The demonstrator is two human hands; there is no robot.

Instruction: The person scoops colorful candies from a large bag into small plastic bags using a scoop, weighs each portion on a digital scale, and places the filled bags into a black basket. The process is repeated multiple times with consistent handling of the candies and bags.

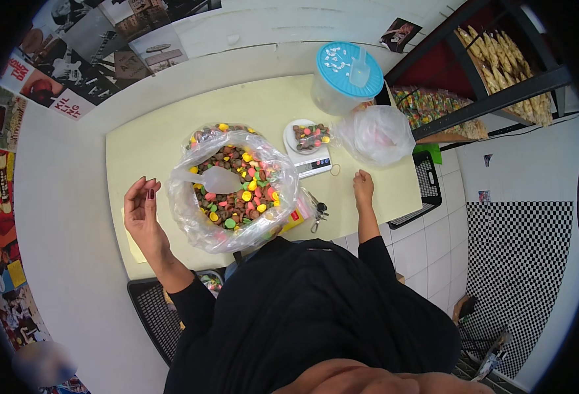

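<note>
My left hand is raised at the left of a big clear plastic bag, its thumb apart from the curled fingers and nothing visible in it. Colourful candy-like pieces, brown, yellow, pink and green, fill the bag. A translucent plastic scoop lies on top of them. Over the table's right part, my right hand has its fingers curled in; whether anything is inside cannot be seen. Near it are a rubber band and a white digital kitchen scale, which bears a small clear bag of the same pieces.
Behind the scale stands a tub with a blue lid, beside a translucent bundle of plastic bags. Keys lie by the big bag. Black plastic crates flank the table. A metal-framed shelf juts in at right.
</note>
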